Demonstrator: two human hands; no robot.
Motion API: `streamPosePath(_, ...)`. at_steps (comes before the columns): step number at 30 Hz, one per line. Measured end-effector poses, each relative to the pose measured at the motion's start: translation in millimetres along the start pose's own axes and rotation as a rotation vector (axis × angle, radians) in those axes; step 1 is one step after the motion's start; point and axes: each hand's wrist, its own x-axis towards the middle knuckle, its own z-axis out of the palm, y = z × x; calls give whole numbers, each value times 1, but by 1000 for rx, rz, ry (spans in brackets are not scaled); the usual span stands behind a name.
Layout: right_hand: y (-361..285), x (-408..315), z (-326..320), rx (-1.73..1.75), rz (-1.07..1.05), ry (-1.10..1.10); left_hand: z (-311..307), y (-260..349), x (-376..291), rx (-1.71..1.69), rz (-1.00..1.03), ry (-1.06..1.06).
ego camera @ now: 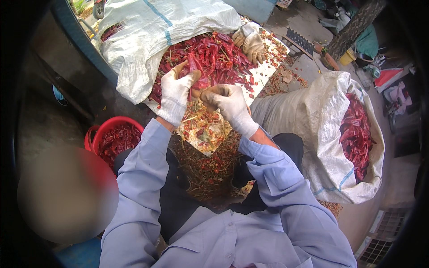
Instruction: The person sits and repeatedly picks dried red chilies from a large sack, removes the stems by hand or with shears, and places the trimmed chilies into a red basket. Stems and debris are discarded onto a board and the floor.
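Both hands wear white knit work gloves with stained fingers. My left hand (pixel 179 90) is raised over the near edge of the pile, its thumb and forefinger around a dried red chili pepper (pixel 197 68); whether it grips the pepper is hard to tell. Just to the right, my right hand (pixel 226 102) has its fingers curled by the lower end of that pepper; what lies between them is hidden. Beyond both hands a heap of dried red chilies (pixel 218 55) spills from a white woven sack (pixel 140 40) onto a pale board (pixel 268 72). Stem scraps and chili bits (pixel 204 130) cover the board's near corner.
A pair of stained gloves (pixel 251 43) lies on the board's far right. At right, a second woven sack (pixel 311 110) gapes with chilies inside. A red bucket (pixel 100 134) of chilies stands at left. Stems litter the floor (pixel 214 174) between the knees. A blurred round shape covers the lower left.
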Motion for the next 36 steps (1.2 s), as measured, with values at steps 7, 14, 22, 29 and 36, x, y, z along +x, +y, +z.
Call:
streamPosePath(7,8,-6,1,-19,-26,-58,-2,11,0,-52,-91,97)
streamPosePath(14,13,-22,-7,-474,-129,-165,-40,16,20,-176,112,51)
streamPosePath(22,10,-41,-23,-972,-156,-413,-13,13,24,33,-104,-70)
streamPosePath(29,41,-8,-28,-1132,-165,-427,239,43,-34,-21,108,-928)
streamPosePath(36,42,-21,-50,-971,-273,-359,414,67,-109,-93,-65,-1173)
